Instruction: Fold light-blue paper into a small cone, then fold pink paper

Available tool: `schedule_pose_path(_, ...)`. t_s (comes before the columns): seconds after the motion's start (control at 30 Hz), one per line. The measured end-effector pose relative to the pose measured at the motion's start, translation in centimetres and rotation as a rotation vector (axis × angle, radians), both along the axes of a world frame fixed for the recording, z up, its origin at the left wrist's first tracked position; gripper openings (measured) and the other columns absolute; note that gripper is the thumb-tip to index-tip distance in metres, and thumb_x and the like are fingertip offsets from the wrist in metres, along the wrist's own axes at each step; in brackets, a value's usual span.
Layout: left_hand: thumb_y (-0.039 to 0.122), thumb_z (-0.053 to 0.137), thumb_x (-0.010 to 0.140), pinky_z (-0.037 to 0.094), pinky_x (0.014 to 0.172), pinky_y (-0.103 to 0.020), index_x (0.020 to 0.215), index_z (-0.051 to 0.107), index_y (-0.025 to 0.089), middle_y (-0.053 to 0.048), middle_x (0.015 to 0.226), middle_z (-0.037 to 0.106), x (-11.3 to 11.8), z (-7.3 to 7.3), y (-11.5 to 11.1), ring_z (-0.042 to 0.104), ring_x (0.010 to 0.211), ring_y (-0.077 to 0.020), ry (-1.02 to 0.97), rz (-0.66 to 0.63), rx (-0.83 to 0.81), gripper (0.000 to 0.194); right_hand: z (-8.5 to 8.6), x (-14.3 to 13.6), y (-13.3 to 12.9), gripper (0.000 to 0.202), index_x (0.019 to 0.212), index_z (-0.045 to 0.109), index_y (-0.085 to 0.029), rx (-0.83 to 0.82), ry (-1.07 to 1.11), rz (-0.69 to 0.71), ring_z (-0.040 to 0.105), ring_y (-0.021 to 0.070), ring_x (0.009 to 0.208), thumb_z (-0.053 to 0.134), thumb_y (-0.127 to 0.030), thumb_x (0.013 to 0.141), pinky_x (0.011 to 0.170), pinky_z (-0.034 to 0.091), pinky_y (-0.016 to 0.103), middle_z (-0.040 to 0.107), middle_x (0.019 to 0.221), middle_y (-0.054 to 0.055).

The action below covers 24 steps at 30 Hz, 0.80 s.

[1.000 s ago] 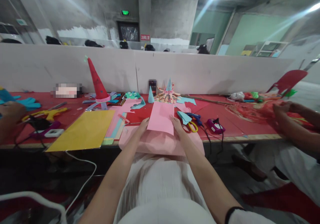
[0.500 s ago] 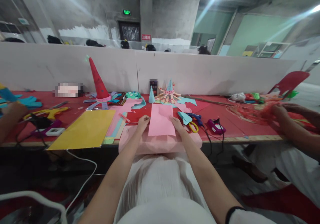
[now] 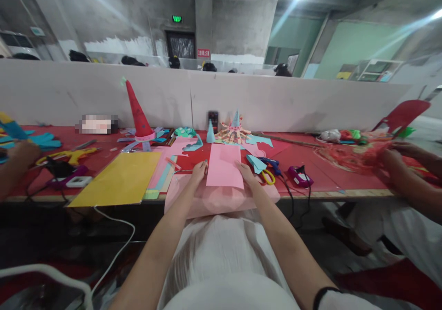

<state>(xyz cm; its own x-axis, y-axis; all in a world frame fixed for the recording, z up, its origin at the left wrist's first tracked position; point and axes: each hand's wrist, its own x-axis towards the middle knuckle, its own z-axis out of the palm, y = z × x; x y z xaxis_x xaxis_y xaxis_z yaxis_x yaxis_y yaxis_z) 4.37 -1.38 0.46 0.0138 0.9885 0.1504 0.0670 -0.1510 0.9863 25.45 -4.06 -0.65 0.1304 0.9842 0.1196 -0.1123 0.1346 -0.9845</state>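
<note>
Between my hands is a pink sheet of paper (image 3: 225, 166), held flat above a larger pale pink sheet (image 3: 221, 201) that hangs over the table's front edge. My left hand (image 3: 199, 172) is closed at its left edge, fingers pinched together. My right hand (image 3: 246, 172) pinches the right edge, thumb on top. A thin dark stick-like thing (image 3: 183, 170) lies just left of my left hand; its kind is unclear. Close to my right hand are a folded light-blue paper (image 3: 256, 163), yellow-handled scissors (image 3: 268, 177) and a blue glue gun (image 3: 271, 165).
Yellow paper (image 3: 119, 179) overhangs the red table's left front. A red cone hat (image 3: 138, 114), a light-blue cone (image 3: 210, 132) and a fringed paper piece (image 3: 235, 130) stand behind. Purple device (image 3: 300, 176) with cable sits right. Co-workers' hands work at both sides, the right ones in red strands (image 3: 359, 155).
My hands and the pink sheet keep nearly the same place. The whole view has shifted slightly. The co-worker's hand at the left has moved a little.
</note>
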Motion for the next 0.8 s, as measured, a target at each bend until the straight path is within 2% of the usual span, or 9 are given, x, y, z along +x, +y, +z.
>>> schedule_pose_path(0.13, 0.032, 0.048, 0.083, 0.047, 0.074, -0.036, 0.106, 0.052, 0.013, -0.007, 0.104, 0.054, 0.0, 0.3, 0.1, 0.055, 0.088, -0.0171, -0.007, -0.022, -0.012, 0.03, 0.2, 0.0, 0.0, 0.035, 0.075, 0.06, -0.013, -0.028, 0.03, 0.001, 0.053, 0.0153, 0.07, 0.064, -0.045, 0.061, 0.066, 0.044, 0.028, 0.062, 0.07, 0.004)
schedule_pose_path(0.2, 0.034, 0.05, 0.08, 0.047, 0.064, -0.028, 0.087, 0.057, 0.012, -0.003, 0.083, 0.058, -0.1, 0.4, 0.0, 0.056, 0.071, -0.0131, -0.016, -0.043, -0.006, 0.024, 0.3, 0.1, -0.1, 0.035, 0.079, 0.061, -0.013, -0.04, 0.041, 0.0, 0.053, 0.0158, 0.073, 0.064, -0.043, 0.062, 0.068, 0.044, 0.028, 0.062, 0.072, 0.004)
schedule_pose_path(0.27, 0.036, 0.055, 0.074, 0.041, 0.053, -0.023, 0.065, 0.055, 0.014, 0.001, 0.062, 0.053, -0.2, 0.7, -0.1, 0.05, 0.056, -0.01, -0.046, -0.067, 0.03, 0.025, 0.5, 0.1, -0.4, 0.036, 0.082, 0.061, -0.012, -0.046, 0.048, 0.002, 0.053, 0.016, 0.075, 0.063, -0.042, 0.064, 0.069, 0.043, 0.028, 0.062, 0.074, 0.005)
schedule_pose_path(0.33, 0.036, 0.06, 0.066, 0.037, 0.051, -0.021, 0.056, 0.052, 0.015, 0.002, 0.055, 0.05, -0.4, 0.9, -0.2, 0.046, 0.052, -0.0093, -0.076, -0.072, 0.082, 0.025, 0.7, 0.0, -0.7, 0.037, 0.084, 0.061, -0.011, -0.051, 0.055, 0.008, 0.054, 0.0159, 0.075, 0.061, -0.043, 0.065, 0.069, 0.044, 0.028, 0.062, 0.074, 0.005)
schedule_pose_path(0.43, 0.034, 0.063, 0.06, 0.036, 0.053, -0.021, 0.056, 0.052, 0.016, 0.002, 0.056, 0.051, -0.4, 1.1, -0.3, 0.046, 0.055, -0.01, -0.078, -0.034, 0.128, 0.021, 1.0, -0.3, -1.3, 0.039, 0.082, 0.06, -0.012, -0.057, 0.071, 0.022, 0.055, 0.0158, 0.072, 0.059, -0.047, 0.066, 0.067, 0.044, 0.028, 0.062, 0.072, 0.005)
schedule_pose_path(0.6, 0.034, 0.058, 0.064, 0.036, 0.052, -0.023, 0.051, 0.05, 0.017, 0.001, 0.052, 0.051, -0.2, 1.4, -0.5, 0.045, 0.052, -0.0111, -0.034, 0.045, 0.096, 0.023, 2.0, -0.7, -2.0, 0.035, 0.076, 0.059, -0.014, -0.067, 0.117, 0.023, 0.057, 0.0158, 0.068, 0.061, -0.047, 0.065, 0.066, 0.045, 0.028, 0.064, 0.072, 0.006)
schedule_pose_path(0.8, 0.032, 0.052, 0.069, 0.035, 0.049, -0.024, 0.052, 0.047, 0.018, 0.001, 0.048, 0.049, -0.1, 1.1, -0.3, 0.044, 0.047, -0.0115, -0.029, 0.013, 0.07, 0.023, 2.7, -1.0, -2.5, 0.032, 0.074, 0.059, -0.015, -0.109, 0.204, 0.02, 0.059, 0.0163, 0.064, 0.066, -0.043, 0.062, 0.064, 0.046, 0.029, 0.065, 0.07, 0.005)
